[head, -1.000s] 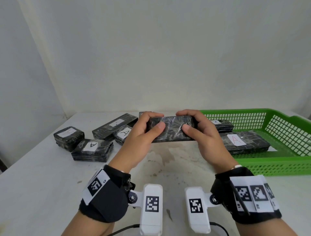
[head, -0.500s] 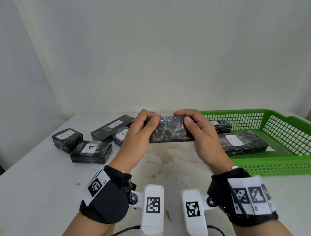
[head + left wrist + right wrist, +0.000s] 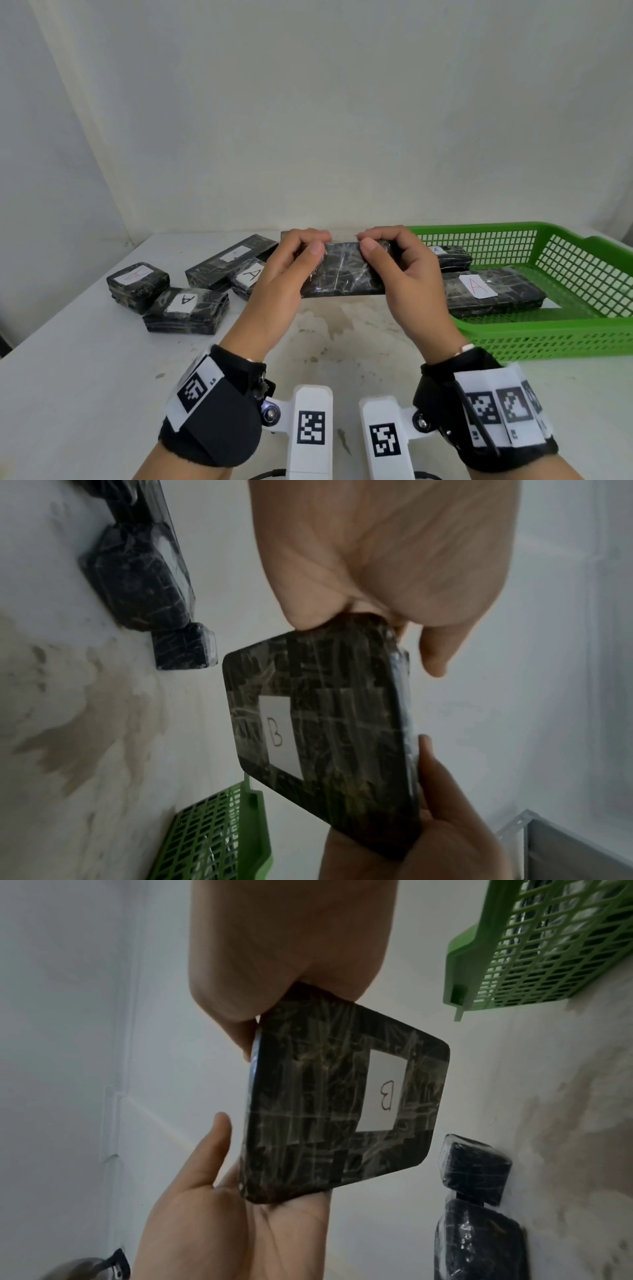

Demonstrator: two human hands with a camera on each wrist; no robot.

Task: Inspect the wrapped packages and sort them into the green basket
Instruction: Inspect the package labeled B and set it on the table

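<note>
I hold a black plastic-wrapped package (image 3: 342, 270) above the table's middle, tilted on edge. My left hand (image 3: 310, 241) grips its left end and my right hand (image 3: 371, 240) its right end, thumbs on the near face. The wrist views show the far face of the package (image 3: 342, 723) with a white label marked B (image 3: 385, 1093). The green basket (image 3: 582, 329) stands at the right. It holds a long package with a red A label (image 3: 493, 291) and a smaller package (image 3: 448, 255) behind it.
Several more black packages lie on the white table (image 3: 68, 377) at the left, among them a small one (image 3: 138, 282), a flat one (image 3: 186, 310) and a long one (image 3: 229, 260), labelled A. A brownish stain (image 3: 335, 318) marks the table under my hands. The wall is close behind.
Both hands have slid inward along the package, so the fingertips now nearly meet over its top edge. The package has tipped more upright.
</note>
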